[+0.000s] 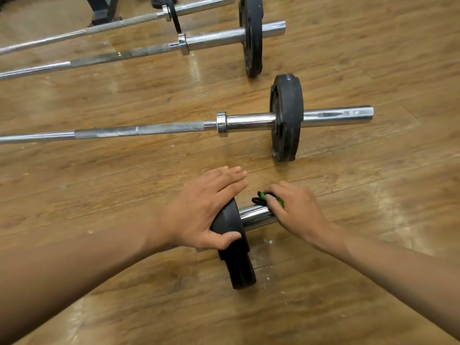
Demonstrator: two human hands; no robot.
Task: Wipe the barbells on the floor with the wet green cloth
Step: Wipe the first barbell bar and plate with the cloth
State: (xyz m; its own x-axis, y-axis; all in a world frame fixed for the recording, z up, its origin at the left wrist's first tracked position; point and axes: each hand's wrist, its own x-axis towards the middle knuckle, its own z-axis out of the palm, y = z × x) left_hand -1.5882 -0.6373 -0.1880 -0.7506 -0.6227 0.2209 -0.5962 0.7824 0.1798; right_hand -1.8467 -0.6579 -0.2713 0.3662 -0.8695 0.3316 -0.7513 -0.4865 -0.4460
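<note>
Floor: glossy wood-grain planks, with pale specks near the closest plate.
Green cloth: bunched green cloth with dark folds, mostly hidden under the right hand, lying on the end of the closest bar's sleeve.
Right hand: right hand has its fingers curled down over the cloth, pressing it onto the chrome.
Nearest barbell: nearest barbell shows only a smooth, round, mirror-bright sleeve; the shaft is hidden behind the forearm.
Nearest plate: one black, matt nearest plate stands on edge, with a ribbed face.
Left hand: left hand lies palm-down over the plate's rim, fingers extended, thumb hooked round the near face.
Barbell count: four, lying roughly parallel.
Second barbell: second barbell has a dull knurled shaft, a chrome collar and one black disc.
Third barbell: third barbell is likewise built and carries a larger scuffed black disc.
Fourth barbell: fourth barbell lies at the top edge with a thin dark disc.
Background: black frame foot, top left.
</note>
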